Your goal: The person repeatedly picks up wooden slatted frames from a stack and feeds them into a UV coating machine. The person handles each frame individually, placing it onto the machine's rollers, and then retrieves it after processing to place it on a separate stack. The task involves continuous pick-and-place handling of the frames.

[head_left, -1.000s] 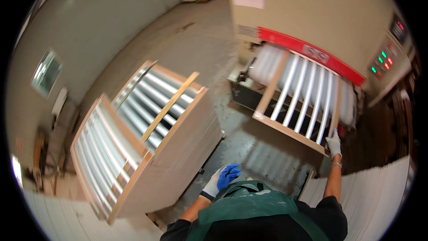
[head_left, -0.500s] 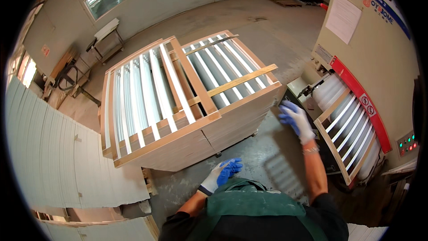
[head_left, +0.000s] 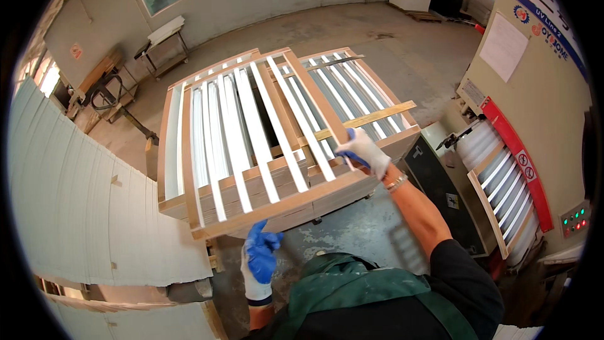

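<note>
A slatted panel with brown edges and white slats [head_left: 290, 209] lies on top of a stack of similar panels [head_left: 327, 204], set askew over them. My right hand [head_left: 366, 153], in a white glove with a blue palm, is closed on this panel's near right corner. Just below the panel's near edge is my left hand [head_left: 259, 261], in the same kind of glove. Its index finger stretches up toward the edge and the other fingers are partly bent. Whether that fingertip touches the edge, I cannot tell. Beneath the panel, a wooden strip [head_left: 384, 113] lies across the right-hand stack.
To the right, another slatted panel [head_left: 503, 239] rests on the rollers of a beige machine [head_left: 484, 88] with a red guard bar [head_left: 517, 157]. A tall stack of white boards [head_left: 75, 195] stands close on the left. Behind it is a pallet jack handle [head_left: 135, 123].
My right hand has moved left from beside the stack and taken hold of the top panel's corner. That panel has shifted right across the stack. My left hand has moved left to its near edge.
</note>
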Available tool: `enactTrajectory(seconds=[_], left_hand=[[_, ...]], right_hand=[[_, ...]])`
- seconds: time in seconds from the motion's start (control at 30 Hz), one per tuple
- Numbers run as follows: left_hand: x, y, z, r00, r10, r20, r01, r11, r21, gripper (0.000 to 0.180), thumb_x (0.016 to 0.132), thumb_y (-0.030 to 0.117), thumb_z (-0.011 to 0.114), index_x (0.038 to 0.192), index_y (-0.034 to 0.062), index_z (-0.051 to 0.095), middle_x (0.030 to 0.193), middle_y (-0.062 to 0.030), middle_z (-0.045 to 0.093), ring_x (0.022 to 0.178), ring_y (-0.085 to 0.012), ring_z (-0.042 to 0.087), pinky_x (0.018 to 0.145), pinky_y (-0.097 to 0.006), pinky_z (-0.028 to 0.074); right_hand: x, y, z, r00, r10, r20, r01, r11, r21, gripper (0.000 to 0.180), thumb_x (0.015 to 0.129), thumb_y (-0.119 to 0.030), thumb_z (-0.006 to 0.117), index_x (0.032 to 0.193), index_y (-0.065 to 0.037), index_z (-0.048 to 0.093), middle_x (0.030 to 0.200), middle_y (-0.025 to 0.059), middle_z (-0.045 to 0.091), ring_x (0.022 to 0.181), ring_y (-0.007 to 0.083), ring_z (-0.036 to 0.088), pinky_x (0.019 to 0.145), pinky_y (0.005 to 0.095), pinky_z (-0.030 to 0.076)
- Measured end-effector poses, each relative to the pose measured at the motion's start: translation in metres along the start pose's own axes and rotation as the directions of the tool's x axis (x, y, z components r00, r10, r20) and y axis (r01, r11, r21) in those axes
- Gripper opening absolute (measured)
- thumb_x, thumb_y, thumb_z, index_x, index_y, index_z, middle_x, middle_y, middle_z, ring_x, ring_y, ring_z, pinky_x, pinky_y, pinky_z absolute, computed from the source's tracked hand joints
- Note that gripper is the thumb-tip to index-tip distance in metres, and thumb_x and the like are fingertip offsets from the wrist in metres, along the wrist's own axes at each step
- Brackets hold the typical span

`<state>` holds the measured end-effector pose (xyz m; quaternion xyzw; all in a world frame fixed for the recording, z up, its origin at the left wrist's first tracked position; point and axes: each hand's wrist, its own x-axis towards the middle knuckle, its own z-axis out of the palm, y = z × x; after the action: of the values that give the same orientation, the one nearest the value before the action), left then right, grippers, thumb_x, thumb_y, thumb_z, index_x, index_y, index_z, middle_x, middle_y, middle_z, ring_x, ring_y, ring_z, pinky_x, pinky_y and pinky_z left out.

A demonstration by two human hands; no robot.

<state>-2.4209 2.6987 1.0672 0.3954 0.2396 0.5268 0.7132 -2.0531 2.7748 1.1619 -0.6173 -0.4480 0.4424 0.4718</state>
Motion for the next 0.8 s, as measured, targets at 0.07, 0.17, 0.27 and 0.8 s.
enactTrajectory(seconds=[0.07, 0.17, 0.27, 0.8], left_hand=[[-0.006, 0.005, -0.002, 0.992, 0.014, -0.127, -0.007, 0.998, 0.054, 0.050, 0.105, 0.032, 0.043, 0.132, -0.0083, 0.054, 0.089, -0.0119, 0.065, 0.082, -0.0202, 0.059, 0.087, -0.035, 0.050], [-0.014, -0.001, 0.010, 0.994, -0.110, -0.021, 0.109, 0.994, -0.014, 0.052, 0.106, 0.035, 0.044, 0.132, -0.0089, 0.054, 0.086, -0.0096, 0.063, 0.079, -0.0193, 0.058, 0.086, -0.038, 0.050], [-0.013, -0.010, 0.028, 0.960, -0.280, 0.021, 0.277, 0.956, 0.098, 0.051, 0.106, 0.033, 0.046, 0.132, -0.0100, 0.054, 0.084, -0.0099, 0.064, 0.078, -0.0171, 0.057, 0.076, -0.031, 0.049], [0.069, -0.009, 0.016, 0.307, -0.683, 0.663, 0.518, 0.704, 0.486, 0.036, 0.104, 0.028, 0.053, 0.119, -0.0024, 0.065, 0.085, -0.0025, 0.064, 0.078, -0.0095, 0.057, 0.074, -0.022, 0.046]], right_hand=[[-0.033, 0.004, -0.022, 0.997, 0.038, -0.073, -0.040, 0.999, -0.018, 0.023, 0.079, -0.003, 0.075, 0.098, 0.004, 0.063, 0.074, 0.0077, 0.065, 0.057, 0.0133, 0.061, 0.051, 0.0266, 0.050], [-0.093, 0.020, -0.054, 0.981, -0.006, -0.192, -0.001, 0.999, -0.035, 0.030, 0.077, 0.000, 0.075, 0.104, 0.005, 0.064, 0.077, 0.0064, 0.064, 0.061, 0.0118, 0.061, 0.054, 0.0258, 0.049], [-0.159, 0.044, -0.080, 0.934, -0.019, -0.358, 0.007, 0.999, -0.036, 0.037, 0.074, 0.000, 0.077, 0.109, 0.005, 0.063, 0.079, 0.0048, 0.064, 0.062, 0.0098, 0.060, 0.055, 0.0261, 0.050], [-0.424, 0.109, 0.154, 0.042, 0.110, -0.993, 0.028, 0.993, 0.111, 0.043, 0.073, 0.002, 0.075, 0.113, 0.006, 0.061, 0.081, 0.0036, 0.064, 0.062, 0.0107, 0.061, 0.055, 0.0270, 0.053]])
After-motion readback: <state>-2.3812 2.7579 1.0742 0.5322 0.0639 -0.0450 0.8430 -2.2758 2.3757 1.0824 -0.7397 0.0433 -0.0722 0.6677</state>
